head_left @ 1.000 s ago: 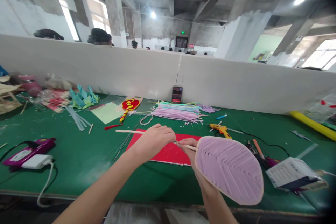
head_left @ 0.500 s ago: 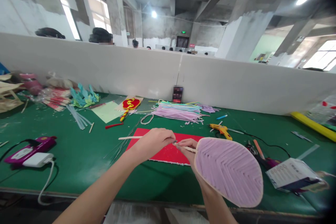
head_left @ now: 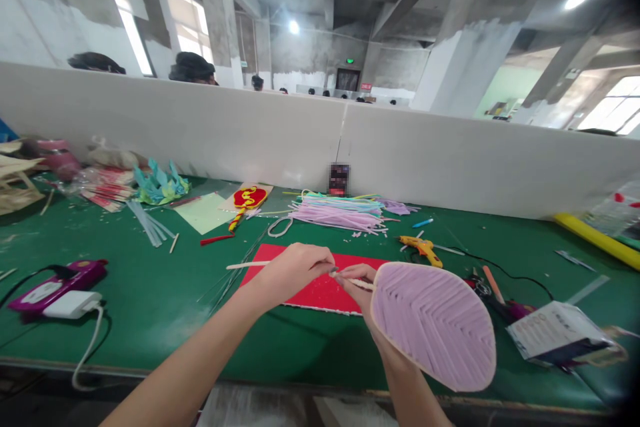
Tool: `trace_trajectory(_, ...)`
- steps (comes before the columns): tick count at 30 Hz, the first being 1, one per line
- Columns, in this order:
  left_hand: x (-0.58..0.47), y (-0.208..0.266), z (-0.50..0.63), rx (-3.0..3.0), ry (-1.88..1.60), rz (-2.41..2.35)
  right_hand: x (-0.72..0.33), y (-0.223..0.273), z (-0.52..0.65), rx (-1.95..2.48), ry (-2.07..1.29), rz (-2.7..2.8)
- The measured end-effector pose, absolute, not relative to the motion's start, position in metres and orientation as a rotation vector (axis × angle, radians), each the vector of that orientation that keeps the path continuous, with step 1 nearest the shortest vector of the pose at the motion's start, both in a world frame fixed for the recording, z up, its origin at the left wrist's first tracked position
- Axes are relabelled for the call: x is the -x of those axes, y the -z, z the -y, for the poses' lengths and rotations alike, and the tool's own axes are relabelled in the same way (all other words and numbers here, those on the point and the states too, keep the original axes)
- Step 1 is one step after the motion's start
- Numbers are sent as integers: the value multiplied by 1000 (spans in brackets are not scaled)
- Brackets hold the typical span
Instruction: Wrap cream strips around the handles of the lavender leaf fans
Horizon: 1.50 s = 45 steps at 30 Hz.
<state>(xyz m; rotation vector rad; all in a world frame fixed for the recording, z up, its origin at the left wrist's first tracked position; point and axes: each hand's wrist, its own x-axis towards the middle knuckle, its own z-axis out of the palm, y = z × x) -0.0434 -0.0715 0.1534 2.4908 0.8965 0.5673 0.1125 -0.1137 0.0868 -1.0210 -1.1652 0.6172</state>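
A leaf-shaped fan (head_left: 435, 327), lilac with slanting ribs and a cream edge, tilts down to the right. My right hand (head_left: 365, 290) is closed around its cream, wrapped-looking handle (head_left: 361, 283). At the handle's tip, my left hand (head_left: 297, 270) pinches a cream pipe cleaner (head_left: 249, 265), whose loose end sticks out to the left behind the hand. The fingertips of both hands nearly meet there and hide the exact point of contact. Beneath the hands lies a red foam board (head_left: 320, 297) on the green table (head_left: 190, 340).
Lilac and mint pipe cleaners (head_left: 340, 213) are heaped at the back. A yellow glue gun (head_left: 421, 250) lies to the right, with a white-and-blue box (head_left: 560, 333) nearer. On the left are a purple power strip (head_left: 60, 287) and a red-and-yellow fan ornament (head_left: 249, 199). A white partition (head_left: 225, 127) stands behind.
The lilac fan has shifted very slightly to the left and turned a little. Both hands keep their grip in nearly the same place.
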Motion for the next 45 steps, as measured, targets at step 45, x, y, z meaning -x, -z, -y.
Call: trace_trajectory(45,42,-132,77,-2579,-986,-521,-115,-78,123,686,-1342,716)
